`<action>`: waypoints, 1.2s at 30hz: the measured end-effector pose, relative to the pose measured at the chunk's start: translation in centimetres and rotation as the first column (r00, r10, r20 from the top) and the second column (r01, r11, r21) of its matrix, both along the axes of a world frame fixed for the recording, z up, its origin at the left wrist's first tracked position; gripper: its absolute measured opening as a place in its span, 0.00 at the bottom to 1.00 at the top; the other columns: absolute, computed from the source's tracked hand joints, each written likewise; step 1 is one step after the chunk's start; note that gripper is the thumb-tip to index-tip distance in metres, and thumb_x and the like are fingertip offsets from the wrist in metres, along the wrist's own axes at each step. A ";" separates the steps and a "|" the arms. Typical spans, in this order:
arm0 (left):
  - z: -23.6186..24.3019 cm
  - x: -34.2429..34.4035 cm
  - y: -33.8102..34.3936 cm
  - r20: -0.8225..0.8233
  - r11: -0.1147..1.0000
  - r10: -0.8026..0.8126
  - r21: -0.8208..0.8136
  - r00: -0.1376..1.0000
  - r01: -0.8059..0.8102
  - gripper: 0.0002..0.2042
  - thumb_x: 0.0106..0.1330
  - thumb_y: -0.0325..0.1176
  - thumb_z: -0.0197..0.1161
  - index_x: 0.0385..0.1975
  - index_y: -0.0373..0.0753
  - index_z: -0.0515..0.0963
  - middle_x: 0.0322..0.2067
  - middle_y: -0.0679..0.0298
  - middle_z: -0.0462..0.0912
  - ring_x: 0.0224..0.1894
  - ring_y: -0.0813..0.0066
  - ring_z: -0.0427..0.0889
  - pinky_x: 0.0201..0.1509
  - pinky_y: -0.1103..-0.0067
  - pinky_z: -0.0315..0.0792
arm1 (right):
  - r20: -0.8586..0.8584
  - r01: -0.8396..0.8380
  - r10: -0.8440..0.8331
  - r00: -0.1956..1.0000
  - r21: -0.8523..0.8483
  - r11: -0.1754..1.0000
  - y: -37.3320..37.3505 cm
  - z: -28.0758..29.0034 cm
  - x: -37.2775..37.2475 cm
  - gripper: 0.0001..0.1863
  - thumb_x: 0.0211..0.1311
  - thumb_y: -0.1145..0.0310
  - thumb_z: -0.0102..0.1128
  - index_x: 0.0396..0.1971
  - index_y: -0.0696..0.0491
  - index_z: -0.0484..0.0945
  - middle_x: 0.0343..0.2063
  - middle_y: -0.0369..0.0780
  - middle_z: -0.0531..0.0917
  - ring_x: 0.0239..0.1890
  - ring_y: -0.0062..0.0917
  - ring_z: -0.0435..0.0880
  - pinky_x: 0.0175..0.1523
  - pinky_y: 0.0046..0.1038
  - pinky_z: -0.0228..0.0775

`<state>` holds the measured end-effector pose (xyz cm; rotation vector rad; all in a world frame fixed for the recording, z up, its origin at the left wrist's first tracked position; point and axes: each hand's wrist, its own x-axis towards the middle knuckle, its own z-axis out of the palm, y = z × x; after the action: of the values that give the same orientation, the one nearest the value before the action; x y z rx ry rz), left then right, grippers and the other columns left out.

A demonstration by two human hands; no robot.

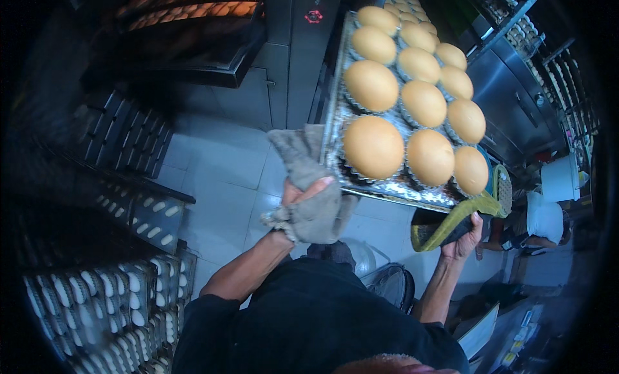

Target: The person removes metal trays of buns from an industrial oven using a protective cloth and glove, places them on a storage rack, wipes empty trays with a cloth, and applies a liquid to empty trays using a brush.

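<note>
A dark metal baking tray (393, 195) is held up in front of me, tilting slightly. On it stand rows of round golden-brown buns (373, 147) in fluted cups. My left hand (305, 195), wrapped in a grey cloth (316, 210), grips the tray's left edge near its front corner. Most of its fingers are hidden by the cloth. At the front right corner, my right hand (465, 240) is closed around a dark pad with a yellow-green border (445, 222), which lies against the tray.
An oven (193, 48) with a lit opening full of baked goods stands at the far left. Racks of pale dough pieces (97, 303) fill the lower left. To the right are a metal cabinet (509, 97), a white bucket (560, 179) and another person (525, 235). A round fan (393, 284) stands near me.
</note>
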<state>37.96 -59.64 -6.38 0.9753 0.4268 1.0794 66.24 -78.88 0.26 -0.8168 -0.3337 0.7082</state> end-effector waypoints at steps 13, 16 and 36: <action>1.0 15.7 6.6 0.101 0.924 -0.094 -0.362 0.990 0.124 0.12 0.63 0.27 0.61 0.46 0.36 0.75 0.39 0.65 0.81 0.39 0.78 0.81 0.44 0.80 0.77 | -0.029 0.009 -0.010 1.000 -0.015 1.000 6.6 -1.1 15.1 0.18 0.62 0.69 0.54 0.50 0.58 0.71 0.43 0.44 0.82 0.43 0.31 0.84 0.51 0.35 0.79; 2.0 19.4 9.4 0.268 0.905 -0.099 -0.377 0.958 0.199 0.11 0.66 0.26 0.55 0.48 0.34 0.73 0.41 0.63 0.80 0.41 0.73 0.82 0.45 0.77 0.78 | -0.162 0.014 -0.012 0.987 0.011 1.000 9.9 -0.9 16.7 0.20 0.67 0.58 0.54 0.53 0.53 0.72 0.46 0.39 0.81 0.51 0.30 0.79 0.60 0.37 0.70; 3.8 6.5 15.7 0.100 0.846 0.047 -0.533 0.994 0.013 0.27 0.68 0.45 0.52 0.62 0.38 0.60 0.59 0.57 0.67 0.59 0.61 0.68 0.65 0.67 0.64 | -0.063 -0.407 0.411 0.909 0.069 0.911 37.2 5.6 20.7 0.11 0.67 0.70 0.51 0.45 0.59 0.75 0.44 0.46 0.82 0.47 0.35 0.83 0.55 0.40 0.75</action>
<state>44.45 -43.93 -2.59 0.4136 0.6068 0.9489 86.94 -41.69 5.89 -0.6707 -0.4602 1.1165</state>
